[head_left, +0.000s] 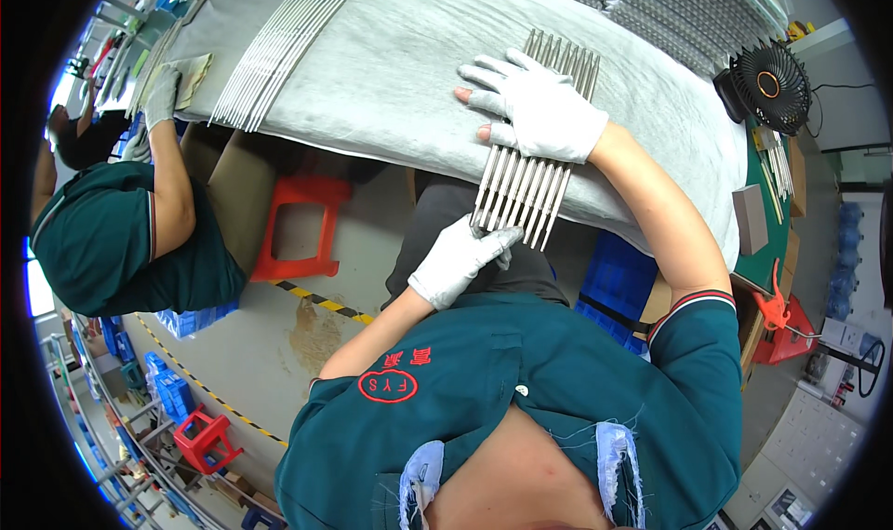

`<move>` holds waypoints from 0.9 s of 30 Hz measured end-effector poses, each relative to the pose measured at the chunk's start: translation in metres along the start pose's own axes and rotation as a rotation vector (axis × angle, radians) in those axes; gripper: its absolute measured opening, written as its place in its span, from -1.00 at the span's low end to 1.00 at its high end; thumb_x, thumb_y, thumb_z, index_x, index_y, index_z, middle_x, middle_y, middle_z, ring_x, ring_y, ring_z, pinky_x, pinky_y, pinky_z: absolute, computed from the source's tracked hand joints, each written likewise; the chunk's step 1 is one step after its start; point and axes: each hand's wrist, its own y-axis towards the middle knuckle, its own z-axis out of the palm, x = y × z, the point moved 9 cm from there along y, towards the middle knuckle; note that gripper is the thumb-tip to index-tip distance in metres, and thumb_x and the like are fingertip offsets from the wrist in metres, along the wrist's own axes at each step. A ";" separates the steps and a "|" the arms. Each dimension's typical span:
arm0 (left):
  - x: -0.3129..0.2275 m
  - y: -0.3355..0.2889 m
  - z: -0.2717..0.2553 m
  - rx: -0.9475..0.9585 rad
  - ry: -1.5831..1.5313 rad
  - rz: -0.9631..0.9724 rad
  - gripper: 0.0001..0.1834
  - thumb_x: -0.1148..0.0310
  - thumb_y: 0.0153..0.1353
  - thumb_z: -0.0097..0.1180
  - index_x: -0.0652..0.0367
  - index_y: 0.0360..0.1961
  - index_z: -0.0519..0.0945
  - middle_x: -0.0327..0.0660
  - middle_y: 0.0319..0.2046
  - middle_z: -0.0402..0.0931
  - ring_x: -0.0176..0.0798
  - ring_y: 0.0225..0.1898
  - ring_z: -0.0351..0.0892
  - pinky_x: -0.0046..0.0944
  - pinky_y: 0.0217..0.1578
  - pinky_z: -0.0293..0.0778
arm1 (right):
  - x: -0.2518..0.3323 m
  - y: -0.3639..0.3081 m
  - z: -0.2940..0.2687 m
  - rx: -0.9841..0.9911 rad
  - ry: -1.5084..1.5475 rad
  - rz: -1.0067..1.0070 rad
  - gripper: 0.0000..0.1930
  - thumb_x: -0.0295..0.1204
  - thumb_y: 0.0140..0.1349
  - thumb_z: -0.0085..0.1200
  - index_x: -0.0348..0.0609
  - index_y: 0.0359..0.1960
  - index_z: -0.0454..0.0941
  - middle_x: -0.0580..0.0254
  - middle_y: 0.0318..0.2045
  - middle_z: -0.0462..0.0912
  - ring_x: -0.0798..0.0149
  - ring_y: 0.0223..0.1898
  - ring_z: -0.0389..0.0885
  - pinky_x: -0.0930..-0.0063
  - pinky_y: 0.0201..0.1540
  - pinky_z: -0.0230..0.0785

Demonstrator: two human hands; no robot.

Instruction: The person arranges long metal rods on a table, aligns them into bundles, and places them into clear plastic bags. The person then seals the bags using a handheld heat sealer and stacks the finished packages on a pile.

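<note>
A row of slim metal rods [521,190] lies side by side across the near edge of the cloth-covered table, the near ends jutting out past it. My left hand [456,260], in a white glove, is closed around those near ends, thumb on top; its other fingers are partly hidden. Over the upper part of the row my right hand [539,109] rests flat, palm down with fingers spread. Its glove leaves some fingertips bare. The far ends of the rods show beyond this hand. Farther left on the cloth lies another row of thin metal rods [284,55].
White-grey cloth [400,74] covers the table. Stacked grey metal pieces [679,18] line its far side. At right stand a black fan [767,85] and a grey block [749,218]. A co-worker's gloved hand [162,94] is at left, near a red stool [302,228].
</note>
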 end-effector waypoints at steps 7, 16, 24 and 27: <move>0.009 -0.001 0.000 0.215 -0.094 -0.013 -0.41 -0.08 0.38 -0.21 0.30 -0.01 0.48 -0.08 -0.23 0.59 -0.35 -0.31 0.55 -0.34 -0.17 0.49 | -0.002 -0.010 -0.026 -0.073 0.177 0.050 -0.43 -0.09 0.29 -0.08 -0.19 0.23 0.33 0.00 0.28 0.27 0.08 0.36 0.13 0.10 0.40 -0.14; 0.001 -0.003 -0.020 0.128 -0.113 -0.058 -0.47 0.06 0.39 -0.16 0.41 -0.04 0.50 0.04 -0.30 0.59 -0.19 -0.32 0.60 -0.27 -0.20 0.51 | -0.006 -0.076 -0.050 0.009 0.226 0.215 -0.38 -0.09 0.22 0.01 -0.15 0.26 0.28 -0.04 0.30 0.23 -0.02 0.37 0.08 0.08 0.40 -0.16; 0.001 0.000 0.001 -0.003 -0.049 0.002 -0.75 0.30 0.27 0.10 0.33 -0.26 0.54 -0.21 -0.54 0.50 -0.38 -0.49 0.49 -0.37 -0.35 0.45 | 0.009 -0.090 -0.043 0.025 0.229 0.284 -0.44 -0.19 0.25 -0.02 -0.20 0.24 0.30 -0.05 0.28 0.26 -0.02 0.36 0.10 0.08 0.40 -0.14; 0.004 0.001 0.000 -0.089 -0.145 0.008 -0.76 0.30 0.22 0.17 0.31 -0.31 0.52 -0.28 -0.61 0.42 -0.42 -0.55 0.43 -0.36 -0.40 0.45 | 0.015 -0.088 -0.042 0.063 0.254 0.284 -0.39 -0.10 0.24 -0.02 -0.15 0.26 0.29 -0.01 0.29 0.24 -0.03 0.37 0.07 0.07 0.42 -0.21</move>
